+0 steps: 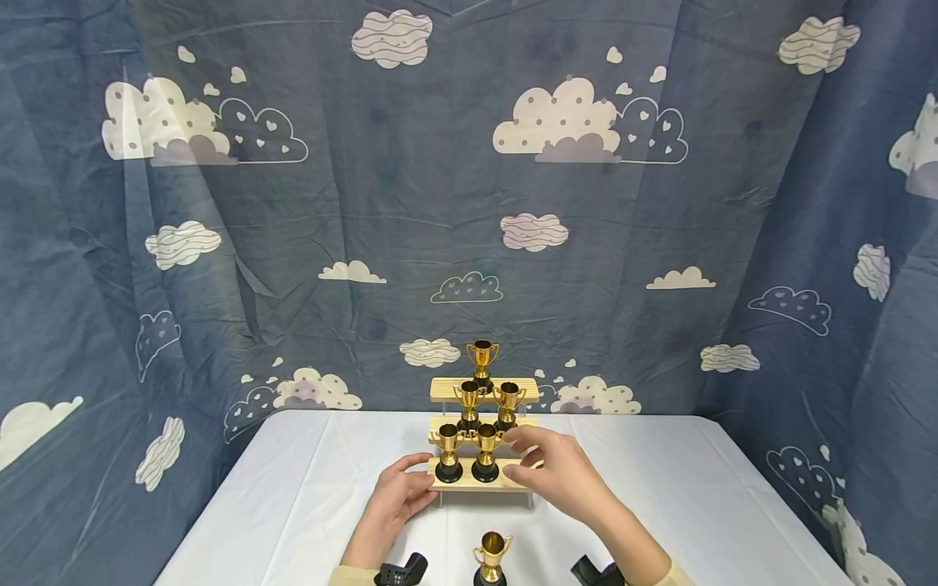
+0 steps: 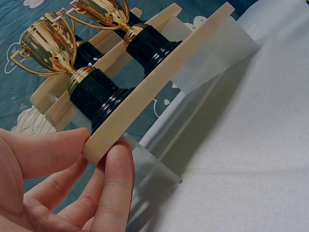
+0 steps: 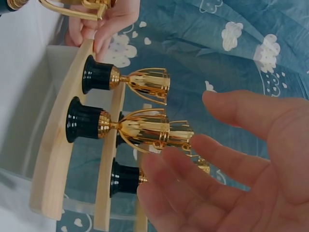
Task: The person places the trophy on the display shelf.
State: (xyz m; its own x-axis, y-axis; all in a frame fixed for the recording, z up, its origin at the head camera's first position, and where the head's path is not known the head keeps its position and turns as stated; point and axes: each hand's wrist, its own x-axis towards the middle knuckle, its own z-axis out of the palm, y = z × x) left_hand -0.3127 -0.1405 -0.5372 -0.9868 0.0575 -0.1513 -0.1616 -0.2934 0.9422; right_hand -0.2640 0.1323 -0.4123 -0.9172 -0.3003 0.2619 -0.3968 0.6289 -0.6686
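Note:
A three-step wooden display stand (image 1: 513,480) with clear side supports stands on the table. My left hand (image 1: 396,495) pinches the left end of its lowest board (image 2: 159,79), thumb on one side and fingers on the other. Two small gold trophies on black bases stand on that board: a left trophy (image 1: 449,452) and a right trophy (image 1: 486,452). My right hand (image 1: 560,472) is beside the right trophy, its fingers loosely bent and nothing held. In the right wrist view its fingertips overlap that trophy's cup (image 3: 145,129); whether they touch, I cannot tell.
Two trophies (image 1: 469,400) stand on the middle board, and one trophy (image 1: 482,358) is on the top board. Another trophy (image 1: 492,549) stands on the white tablecloth (image 1: 308,488) in front of the stand. A blue cloud-patterned curtain (image 1: 410,203) hangs behind and at both sides.

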